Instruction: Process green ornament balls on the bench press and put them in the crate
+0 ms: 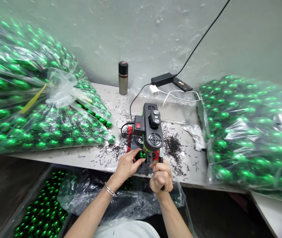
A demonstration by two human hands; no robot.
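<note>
Cannot see the whole of the small green ball (pixel 143 154), partly covered by the left hand (pixel 128 164) and the overhanging black machine (pixel 152 127). Cannot follow the black handle (pixel 160 159) through the right hand (pixel 162 177), wrapped around it. Can see only part of the left bag (pixel 63 127) and right bag (pixel 220 145), both cut off at the sides and blurred outward. Cannot trace the black cord (pixel 202 39) past the far edge, nor the forearms (pixel 91 210) past the near one. Cannot identify the scattered black bits (pixel 173 146), too small to tell.
</note>
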